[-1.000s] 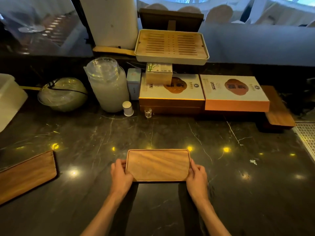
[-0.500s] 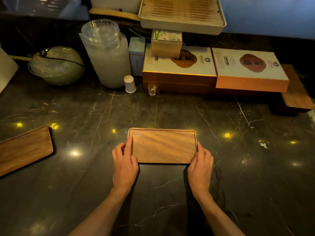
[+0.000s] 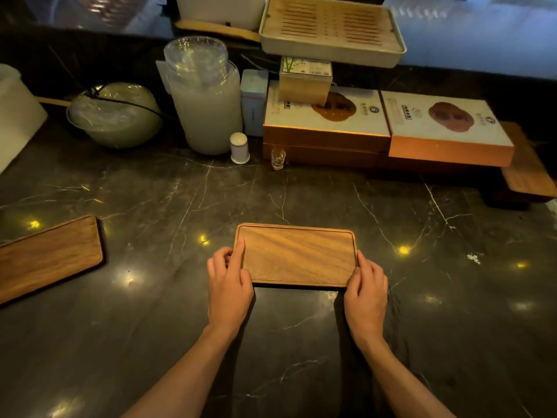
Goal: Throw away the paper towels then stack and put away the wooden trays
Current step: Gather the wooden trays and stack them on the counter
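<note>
A small rectangular wooden tray (image 3: 297,255) lies flat on the dark marble counter (image 3: 301,197) in front of me. My left hand (image 3: 229,280) grips its left end, index finger resting on the tray's surface. My right hand (image 3: 366,289) holds the right end, fingers curled on the rim. A second wooden tray (image 3: 48,256) lies at the left edge of view, partly cut off. A third wooden board (image 3: 527,170) sits at the far right under the boxes. No paper towel shows.
Along the back stand a wrapped bowl (image 3: 116,114), a tall plastic jar (image 3: 205,98), a small white bottle (image 3: 239,147), a shot glass (image 3: 278,158), two gift boxes (image 3: 325,122) (image 3: 449,128) and a slatted tea tray (image 3: 331,28). A white bin (image 3: 15,110) is at the left.
My left index finger has come up onto the tray's surface. The tray has stayed on the counter between both hands; the view has tilted down and closer to the counter.
</note>
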`<act>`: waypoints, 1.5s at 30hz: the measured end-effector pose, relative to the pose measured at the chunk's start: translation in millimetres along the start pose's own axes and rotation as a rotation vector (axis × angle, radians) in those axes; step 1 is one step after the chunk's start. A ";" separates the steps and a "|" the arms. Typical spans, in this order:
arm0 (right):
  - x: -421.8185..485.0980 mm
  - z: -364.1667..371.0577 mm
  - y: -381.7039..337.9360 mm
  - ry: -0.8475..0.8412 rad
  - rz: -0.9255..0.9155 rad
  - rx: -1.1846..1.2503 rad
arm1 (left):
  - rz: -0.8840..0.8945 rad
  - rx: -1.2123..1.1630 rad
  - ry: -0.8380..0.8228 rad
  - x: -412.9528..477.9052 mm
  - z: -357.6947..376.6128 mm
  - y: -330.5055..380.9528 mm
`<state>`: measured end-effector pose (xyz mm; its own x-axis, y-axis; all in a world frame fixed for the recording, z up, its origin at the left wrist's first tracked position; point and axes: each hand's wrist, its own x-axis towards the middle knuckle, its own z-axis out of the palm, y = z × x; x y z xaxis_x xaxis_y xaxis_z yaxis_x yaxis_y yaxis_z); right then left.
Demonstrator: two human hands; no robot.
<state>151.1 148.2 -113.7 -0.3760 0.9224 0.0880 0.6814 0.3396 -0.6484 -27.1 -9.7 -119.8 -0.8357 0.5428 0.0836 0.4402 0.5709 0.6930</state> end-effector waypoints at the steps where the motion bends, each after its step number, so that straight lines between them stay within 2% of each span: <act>1: -1.3 -0.1 0.0 0.005 -0.003 -0.007 | 0.001 0.002 0.002 -0.8 0.1 0.3; 19: -3.4 -2.8 -4.7 0.005 0.041 0.071 | 0.004 -0.032 -0.006 -0.9 -6.0 -1.7; 24: 2.1 -17.8 -18.8 -0.109 0.180 0.181 | -0.046 -0.162 -0.138 6.0 -21.1 -3.5; 27: 3.4 -28.7 -41.0 -0.186 0.181 0.023 | -0.057 -0.252 -0.252 8.5 -43.5 -9.1; 29: -4.5 -26.5 -66.9 -0.179 0.085 -0.154 | -0.055 -0.248 -0.284 7.6 -66.3 -19.9; 32: -25.1 -2.4 -121.6 -0.252 -0.115 -0.231 | -0.056 -0.219 -0.253 9.5 -113.3 -42.8; 38: -77.0 85.4 -262.6 -0.433 -0.423 -0.136 | -0.088 -0.078 0.061 37.3 -240.0 -119.8; 42: -112.9 144.5 -354.8 -0.555 -0.472 -0.037 | -0.310 0.038 0.270 53.0 -326.9 -193.9; 45: -135.6 190.5 -414.3 -0.666 -0.425 -0.039 | -0.576 0.220 0.276 59.1 -374.6 -249.8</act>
<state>-199.8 -152.6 -1.1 -0.8975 0.4121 -0.1568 0.4116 0.6556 -0.6331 -309.5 -351.0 -19.8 -0.9974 -0.0458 -0.0555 -0.0682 0.8499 0.5225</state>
